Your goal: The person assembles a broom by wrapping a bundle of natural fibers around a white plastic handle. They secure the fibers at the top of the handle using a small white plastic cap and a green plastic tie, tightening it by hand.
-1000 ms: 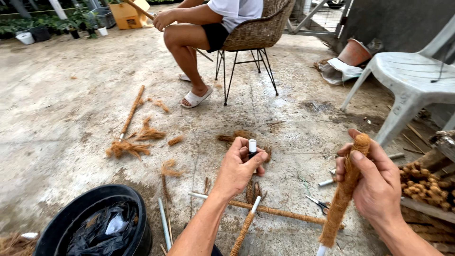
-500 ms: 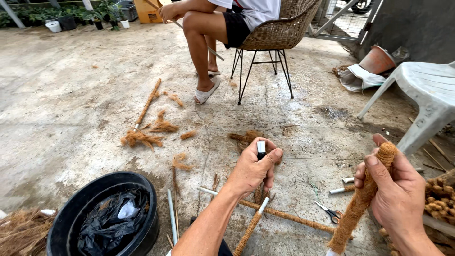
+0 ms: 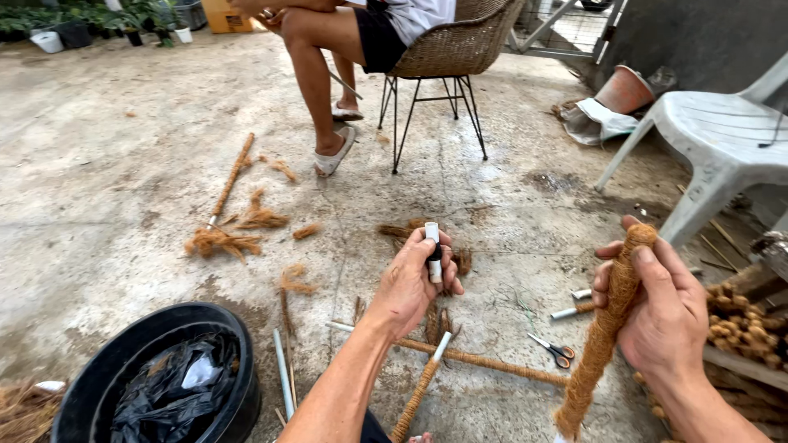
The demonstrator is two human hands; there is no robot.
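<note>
Left hand [image 3: 414,283] is what we log first: closed around a small black-and-white cylinder [image 3: 432,248], upright, its white top poking above the fingers. Our right hand [image 3: 657,308] grips a coir-wrapped pole [image 3: 606,328] near its upper end; the pole slants down to the left, its lower end over the concrete floor [image 3: 123,164]. Below the left hand we note more coir-wrapped poles [image 3: 484,361] lying crossed on the floor, with loose coir tufts [image 3: 222,242] further left. Small scissors [image 3: 552,350] with orange handles lie between our two hands. A black tub [image 3: 90,377] holding black plastic sits at lower left. Beyond, another person sits on a wicker chair [image 3: 455,45]; a white plastic chair [image 3: 722,131] stands at right.
</note>
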